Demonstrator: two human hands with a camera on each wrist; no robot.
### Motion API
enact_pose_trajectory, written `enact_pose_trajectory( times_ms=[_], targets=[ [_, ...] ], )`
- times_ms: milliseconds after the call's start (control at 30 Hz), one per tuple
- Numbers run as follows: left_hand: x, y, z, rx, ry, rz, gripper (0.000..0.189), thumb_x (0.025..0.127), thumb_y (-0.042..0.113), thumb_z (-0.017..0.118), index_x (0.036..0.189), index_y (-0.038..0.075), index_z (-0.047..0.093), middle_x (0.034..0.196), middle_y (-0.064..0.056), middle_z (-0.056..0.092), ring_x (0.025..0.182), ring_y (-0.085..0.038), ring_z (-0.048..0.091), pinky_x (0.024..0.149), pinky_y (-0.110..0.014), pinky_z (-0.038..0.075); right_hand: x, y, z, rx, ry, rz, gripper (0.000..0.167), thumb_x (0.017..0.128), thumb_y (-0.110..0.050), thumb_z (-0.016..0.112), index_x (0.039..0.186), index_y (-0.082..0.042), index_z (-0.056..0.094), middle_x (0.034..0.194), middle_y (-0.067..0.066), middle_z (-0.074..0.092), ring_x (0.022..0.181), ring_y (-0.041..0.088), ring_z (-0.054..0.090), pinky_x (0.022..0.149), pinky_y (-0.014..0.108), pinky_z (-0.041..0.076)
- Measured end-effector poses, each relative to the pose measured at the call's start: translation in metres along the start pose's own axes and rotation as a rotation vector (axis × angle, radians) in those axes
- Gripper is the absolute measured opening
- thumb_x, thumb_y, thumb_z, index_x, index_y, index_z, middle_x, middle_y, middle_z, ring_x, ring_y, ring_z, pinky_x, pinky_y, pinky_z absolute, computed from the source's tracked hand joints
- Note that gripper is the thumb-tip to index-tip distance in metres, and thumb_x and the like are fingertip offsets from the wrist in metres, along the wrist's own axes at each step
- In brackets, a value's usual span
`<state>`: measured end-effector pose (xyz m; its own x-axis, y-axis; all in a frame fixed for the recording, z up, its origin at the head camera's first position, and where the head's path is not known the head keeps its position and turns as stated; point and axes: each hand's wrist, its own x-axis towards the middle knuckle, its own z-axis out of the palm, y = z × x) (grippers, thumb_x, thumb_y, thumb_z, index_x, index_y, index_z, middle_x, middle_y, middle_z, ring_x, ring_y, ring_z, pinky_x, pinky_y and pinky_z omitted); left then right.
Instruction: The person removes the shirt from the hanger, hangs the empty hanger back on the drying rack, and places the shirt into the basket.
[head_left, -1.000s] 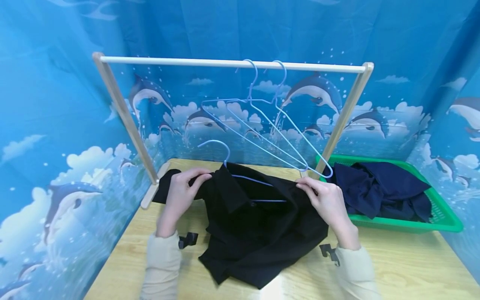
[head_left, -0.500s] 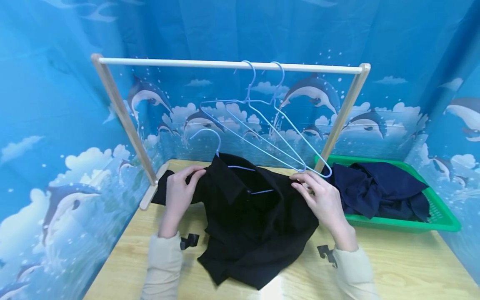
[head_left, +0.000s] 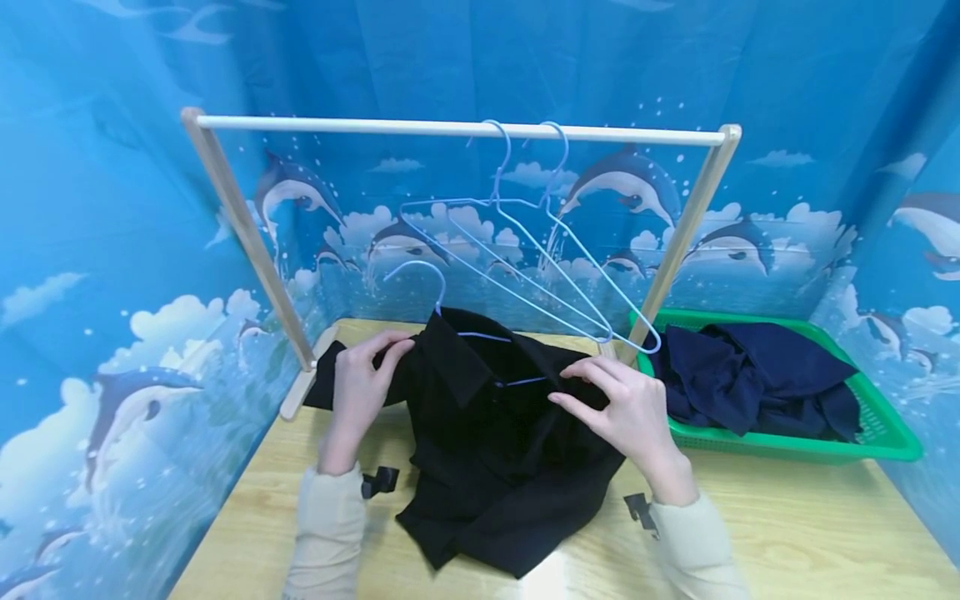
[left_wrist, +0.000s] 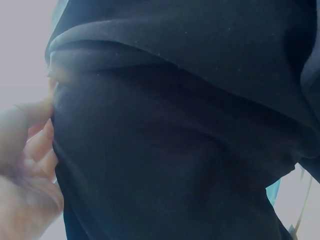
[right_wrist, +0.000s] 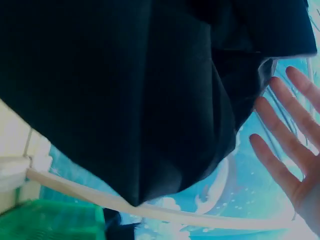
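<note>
A black collared shirt (head_left: 495,467) hangs on a light-blue wire hanger (head_left: 442,287), whose hook rises from the neck opening. My left hand (head_left: 360,383) pinches the shirt at the shoulder beside the collar (head_left: 457,362); the left wrist view shows the thumb and fingers (left_wrist: 37,135) at the cloth's edge. My right hand (head_left: 622,408) is at the other side of the open neck, thumb and forefinger apart. In the right wrist view the fingers (right_wrist: 282,122) are spread and fairly straight beside the black cloth (right_wrist: 140,100).
Behind the shirt stands a wooden rack with a white rail (head_left: 337,126). Two bare wire hangers (head_left: 517,204) hang from it. At the right a green basket (head_left: 892,425) holds dark navy cloth (head_left: 757,375). A dolphin-print curtain (head_left: 135,208) surrounds the wooden table (head_left: 240,517).
The hanger's hook and the shirt's collar have risen a little. My right hand has let go of the right shoulder and moved left toward the neck opening. My left hand keeps its pinch.
</note>
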<state>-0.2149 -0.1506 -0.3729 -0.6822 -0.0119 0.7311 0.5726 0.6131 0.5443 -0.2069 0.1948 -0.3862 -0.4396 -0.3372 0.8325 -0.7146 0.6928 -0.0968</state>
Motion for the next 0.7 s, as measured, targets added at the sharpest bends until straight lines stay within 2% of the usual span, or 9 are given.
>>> enact_pose_trajectory(
  times_ms=[133, 267, 433, 700],
  targets=[
    [0.001, 0.0, -0.001, 0.002, 0.0, 0.014, 0.009, 0.094, 0.01, 0.072, 0.097, 0.004, 0.078, 0.094, -0.01, 0.078, 0.086, -0.025, 0.074, 0.082, -0.021, 0.051, 0.003, -0.007, 0.002, -0.052, 0.043, -0.083, 0.027, 0.094, -0.045, 0.069, 0.093, -0.019, 0.077, 0.089, -0.004, 0.074, 0.067, 0.018, 0.069, 0.048, 0.03, 0.045],
    [0.001, -0.001, -0.002, -0.005, -0.008, 0.032, 0.008, 0.094, 0.009, 0.072, 0.096, 0.005, 0.078, 0.094, -0.009, 0.078, 0.086, -0.024, 0.074, 0.082, -0.023, 0.052, 0.006, -0.008, 0.001, -0.097, 0.068, -0.105, 0.016, 0.094, -0.031, 0.071, 0.094, -0.016, 0.077, 0.089, -0.001, 0.075, 0.068, 0.021, 0.069, 0.05, 0.034, 0.049],
    [-0.001, -0.003, -0.006, -0.033, -0.054, 0.046, 0.007, 0.092, 0.006, 0.073, 0.097, 0.006, 0.078, 0.093, -0.008, 0.077, 0.084, -0.022, 0.073, 0.08, -0.014, 0.049, 0.005, -0.001, -0.005, -0.159, 0.113, -0.07, 0.013, 0.09, -0.025, 0.077, 0.096, -0.014, 0.078, 0.087, 0.002, 0.076, 0.066, 0.023, 0.068, 0.049, 0.036, 0.048],
    [-0.001, 0.001, -0.009, -0.094, -0.138, 0.082, 0.009, 0.092, 0.004, 0.072, 0.098, 0.008, 0.078, 0.095, -0.006, 0.077, 0.086, -0.02, 0.073, 0.082, -0.015, 0.05, 0.005, 0.009, -0.02, -0.243, 0.137, 0.001, 0.014, 0.085, -0.018, 0.082, 0.099, -0.015, 0.079, 0.089, 0.002, 0.076, 0.068, 0.025, 0.07, 0.048, 0.037, 0.046]
  ],
)
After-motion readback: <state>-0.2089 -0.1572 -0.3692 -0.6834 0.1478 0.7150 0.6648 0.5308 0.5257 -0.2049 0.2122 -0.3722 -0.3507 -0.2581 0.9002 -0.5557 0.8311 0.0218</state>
